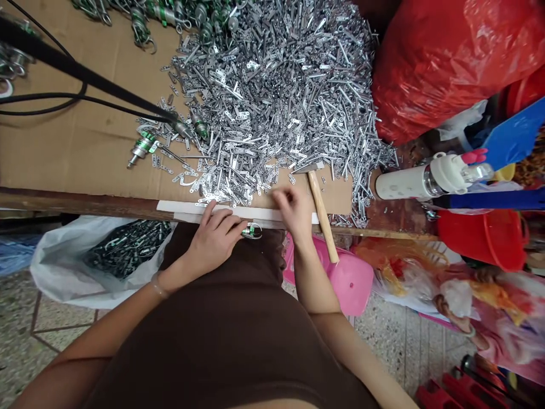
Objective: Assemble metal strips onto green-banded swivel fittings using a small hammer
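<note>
My left hand (215, 236) is at the table's front edge, its fingers closed on a small green-and-silver metal piece with a wire ring (254, 230). Much of that piece is hidden under the fingers. Just to the right, my right hand (296, 210) is raised over the edge, thumb and fingers curled together and slightly blurred; whatever they hold cannot be made out. A hammer with a wooden handle (322, 216) lies beside the right hand, its handle sticking out past the edge. Beyond both hands spreads a large heap of small silver metal parts (272, 102), holed plates and pins among them.
Green-and-silver assemblies (143, 149) lie on the cardboard (85, 153). Black cables (85, 71) cross the left side. A white bottle (426, 177) and a red bag (460, 62) are at right. Below the table are a white sack (55, 267) and a pink stool (351, 284). Another person's hand (453, 312) is at lower right.
</note>
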{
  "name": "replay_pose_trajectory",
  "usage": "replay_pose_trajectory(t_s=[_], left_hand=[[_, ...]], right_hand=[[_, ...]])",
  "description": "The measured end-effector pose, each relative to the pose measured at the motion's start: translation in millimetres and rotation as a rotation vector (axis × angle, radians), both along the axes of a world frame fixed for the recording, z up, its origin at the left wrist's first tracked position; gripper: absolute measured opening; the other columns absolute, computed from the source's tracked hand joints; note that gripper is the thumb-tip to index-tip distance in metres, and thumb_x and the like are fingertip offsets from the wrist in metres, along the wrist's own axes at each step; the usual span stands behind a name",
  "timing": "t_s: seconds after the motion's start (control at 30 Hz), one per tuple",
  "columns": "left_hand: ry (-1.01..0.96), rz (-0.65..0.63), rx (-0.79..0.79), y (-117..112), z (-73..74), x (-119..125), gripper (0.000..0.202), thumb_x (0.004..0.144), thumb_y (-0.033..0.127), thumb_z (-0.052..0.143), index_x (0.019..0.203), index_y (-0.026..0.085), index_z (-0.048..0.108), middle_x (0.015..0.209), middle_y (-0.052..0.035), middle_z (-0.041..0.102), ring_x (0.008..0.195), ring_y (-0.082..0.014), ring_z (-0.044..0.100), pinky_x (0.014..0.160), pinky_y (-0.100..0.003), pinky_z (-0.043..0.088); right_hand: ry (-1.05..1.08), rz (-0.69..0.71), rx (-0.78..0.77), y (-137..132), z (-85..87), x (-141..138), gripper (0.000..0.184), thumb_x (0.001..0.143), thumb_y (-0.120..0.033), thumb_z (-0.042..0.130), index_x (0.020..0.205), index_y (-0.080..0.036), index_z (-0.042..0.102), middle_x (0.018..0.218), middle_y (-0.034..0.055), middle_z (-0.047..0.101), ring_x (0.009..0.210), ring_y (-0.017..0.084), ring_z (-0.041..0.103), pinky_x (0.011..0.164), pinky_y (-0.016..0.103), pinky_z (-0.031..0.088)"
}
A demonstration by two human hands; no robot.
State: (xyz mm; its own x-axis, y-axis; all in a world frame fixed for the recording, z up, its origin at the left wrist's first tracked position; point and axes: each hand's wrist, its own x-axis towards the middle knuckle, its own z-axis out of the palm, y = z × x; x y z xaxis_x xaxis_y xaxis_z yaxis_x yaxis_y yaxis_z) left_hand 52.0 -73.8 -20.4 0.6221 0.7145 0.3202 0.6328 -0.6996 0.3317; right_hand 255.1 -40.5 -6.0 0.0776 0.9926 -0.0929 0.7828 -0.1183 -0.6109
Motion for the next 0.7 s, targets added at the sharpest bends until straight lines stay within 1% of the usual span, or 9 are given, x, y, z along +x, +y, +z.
replay_pose_trajectory(t_s=[0.07, 0.1, 0.17, 0.27, 0.33, 0.4, 0.5, 0.6, 0.7], left_hand=[[0.006, 0.003, -0.025, -0.1, 3.8, 1.3, 0.022, 0.086, 0.017, 0.049, 0.104, 0.021, 0.061, 0.086, -0.0038, 0.063, 0.09, -0.0216, 0.055, 0.103, -0.056, 0.035], [0.012, 0.004, -0.033, -0.1, 4.8, 1.5, 0.022, 0.086, 0.018, 0.049, 0.103, 0.02, 0.061, 0.085, -0.0036, 0.063, 0.089, -0.0212, 0.054, 0.102, -0.056, 0.035], [0.02, 0.008, -0.046, 0.0, 5.5, 1.4, 0.021, 0.085, 0.017, 0.049, 0.103, 0.02, 0.061, 0.084, -0.0035, 0.062, 0.089, -0.0209, 0.054, 0.103, -0.056, 0.035], [-0.006, 0.014, -0.05, 0.0, 4.7, 0.6, 0.021, 0.085, 0.016, 0.05, 0.102, 0.02, 0.062, 0.083, -0.0034, 0.063, 0.088, -0.0206, 0.055, 0.102, -0.055, 0.036], [-0.055, 0.017, -0.044, -0.4, 2.9, -0.4, 0.021, 0.085, 0.017, 0.05, 0.102, 0.022, 0.061, 0.085, -0.0025, 0.064, 0.089, -0.02, 0.056, 0.102, -0.054, 0.038], [-0.126, 0.023, -0.039, -1.1, 0.5, -1.6, 0.017, 0.085, 0.017, 0.052, 0.098, 0.021, 0.062, 0.087, -0.0016, 0.065, 0.092, -0.0194, 0.057, 0.102, -0.051, 0.039], [-0.207, 0.028, -0.035, -2.3, -3.3, -3.3, 0.009, 0.083, 0.018, 0.055, 0.088, 0.019, 0.062, 0.086, -0.0015, 0.067, 0.092, -0.0191, 0.058, 0.102, -0.048, 0.04], [-0.225, 0.036, -0.053, -3.4, -5.9, -4.3, 0.006, 0.082, 0.017, 0.056, 0.086, 0.018, 0.062, 0.086, -0.0017, 0.068, 0.094, -0.0195, 0.059, 0.103, -0.049, 0.04], [-0.227, 0.048, -0.08, -4.3, -6.9, -4.2, 0.008, 0.083, 0.018, 0.055, 0.086, 0.02, 0.063, 0.087, -0.0006, 0.068, 0.095, -0.0191, 0.059, 0.103, -0.049, 0.04]], right_hand=[[-0.115, -0.159, 0.033, 17.8, 0.0, 1.9, 0.022, 0.087, -0.033, 0.044, 0.086, -0.019, 0.059, 0.089, 0.0091, 0.059, 0.09, 0.023, 0.049, 0.082, 0.04, 0.036], [-0.17, -0.21, 0.037, 24.3, -0.5, 1.5, 0.02, 0.085, -0.033, 0.047, 0.084, -0.018, 0.059, 0.089, 0.0101, 0.059, 0.091, 0.025, 0.049, 0.084, 0.042, 0.035], [-0.194, -0.218, 0.032, 30.3, -2.2, 0.4, 0.014, 0.082, -0.029, 0.051, 0.079, -0.017, 0.059, 0.088, 0.0108, 0.059, 0.092, 0.026, 0.049, 0.085, 0.044, 0.034], [-0.088, -0.14, 0.042, 22.3, -3.0, 2.1, 0.011, 0.081, -0.025, 0.049, 0.076, -0.018, 0.057, 0.085, 0.0079, 0.061, 0.088, 0.023, 0.051, 0.083, 0.039, 0.037], [0.017, -0.132, 0.057, 8.8, 0.3, 3.8, 0.014, 0.083, -0.026, 0.046, 0.078, -0.019, 0.057, 0.083, 0.0056, 0.062, 0.083, 0.019, 0.053, 0.078, 0.034, 0.041], [0.156, -0.09, 0.049, -7.6, 6.5, 2.5, 0.018, 0.085, -0.028, 0.044, 0.079, -0.02, 0.058, 0.082, 0.0036, 0.063, 0.079, 0.017, 0.055, 0.073, 0.03, 0.044], [0.308, 0.083, -0.04, -29.4, 17.0, -7.0, 0.017, 0.085, -0.025, 0.046, 0.078, -0.021, 0.061, 0.08, 0.001, 0.065, 0.075, 0.015, 0.057, 0.071, 0.028, 0.045], [0.251, 0.243, -0.106, -39.2, 22.3, -19.8, 0.012, 0.083, -0.018, 0.052, 0.079, -0.021, 0.063, 0.08, 0.0011, 0.065, 0.079, 0.016, 0.057, 0.075, 0.029, 0.045], [0.076, 0.323, -0.116, -36.8, 20.3, -29.3, 0.013, 0.083, -0.018, 0.053, 0.081, -0.021, 0.065, 0.082, 0.0037, 0.065, 0.083, 0.018, 0.054, 0.079, 0.032, 0.043]])
